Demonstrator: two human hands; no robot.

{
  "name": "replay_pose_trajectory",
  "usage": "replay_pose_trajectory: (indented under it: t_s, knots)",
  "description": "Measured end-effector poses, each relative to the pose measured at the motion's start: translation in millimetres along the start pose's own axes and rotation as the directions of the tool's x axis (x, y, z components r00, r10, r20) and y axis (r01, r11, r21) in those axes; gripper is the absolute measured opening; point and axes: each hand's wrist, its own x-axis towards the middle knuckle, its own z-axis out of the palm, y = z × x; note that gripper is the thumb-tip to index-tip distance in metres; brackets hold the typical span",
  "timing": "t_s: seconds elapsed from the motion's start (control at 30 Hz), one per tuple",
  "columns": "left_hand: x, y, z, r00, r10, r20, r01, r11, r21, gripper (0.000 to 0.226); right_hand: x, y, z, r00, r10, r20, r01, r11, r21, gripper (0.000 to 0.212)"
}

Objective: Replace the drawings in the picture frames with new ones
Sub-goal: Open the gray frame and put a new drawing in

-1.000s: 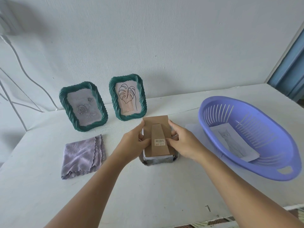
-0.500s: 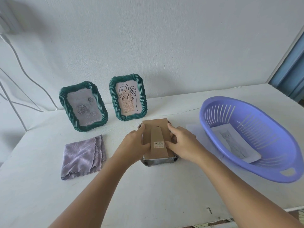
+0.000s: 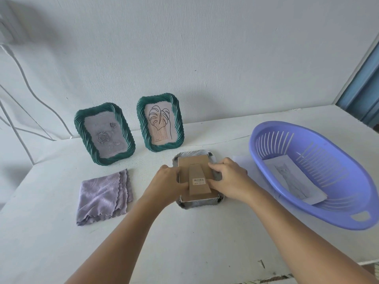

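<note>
Pressing the cardboard backing [image 3: 194,171] into the face-down frame [image 3: 217,175], left hand [image 3: 168,181] and right hand [image 3: 227,177] clamp its sides, keeping it square on the worktop [image 3: 184,242].

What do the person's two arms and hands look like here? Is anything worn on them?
Both forearms are bare up to the picture's lower edge: no sleeves show. The left hand and the right hand carry no gloves, and no watch, bracelet or ring can be seen on them. The fingernails look short and unpainted, as far as the picture shows.
</note>
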Motion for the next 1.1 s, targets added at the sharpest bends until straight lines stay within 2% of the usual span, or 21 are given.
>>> replay_pose_trajectory:
  t_s: [0.13,0.23,0.3,0.57,0.8,0.93,1.1]
  knots:
    - [2.9,0.0,-4.0,1.0,-0.005,-0.007,0.005,1.0,-0.003,0.011,7.2,0.1,3.8,0.997,0.007,-0.073,-0.011,0.999,-0.047,0.042]
    - [10.7,-2.7,-4.7,0.99,-0.064,-0.125,0.056,0.996,-0.062,0.03,12.9,-0.7,5.9,0.982,0.02,-0.188,-0.028,0.999,-0.042,0.032]
    - [16.7,-1.5,-3.7,0.974,-0.086,-0.21,0.066,0.993,-0.1,0.032,17.0,-1.3,7.0,0.968,0.042,-0.247,-0.05,0.998,-0.026,0.034]
    - [25.9,-1.8,8.9,0.973,-0.091,-0.211,0.066,0.99,-0.125,0.04,27.6,2.6,11.9,0.977,0.142,-0.162,-0.146,0.989,-0.018,0.053]
    - [27.3,-5.5,12.7,0.97,-0.133,-0.203,0.092,0.975,-0.203,0.026,31.7,3.0,12.3,0.973,0.178,-0.147,-0.176,0.984,0.032,0.053]
    - [24.8,-3.4,15.2,0.968,-0.134,-0.213,0.094,0.978,-0.188,0.029,32.1,6.2,14.0,0.97,0.18,-0.161,-0.171,0.983,0.067,0.052]
    - [29.0,-6.7,15.3,0.971,-0.154,-0.182,0.118,0.974,-0.193,0.023,33.3,7.8,14.6,0.966,0.185,-0.179,-0.165,0.979,0.119,0.052]
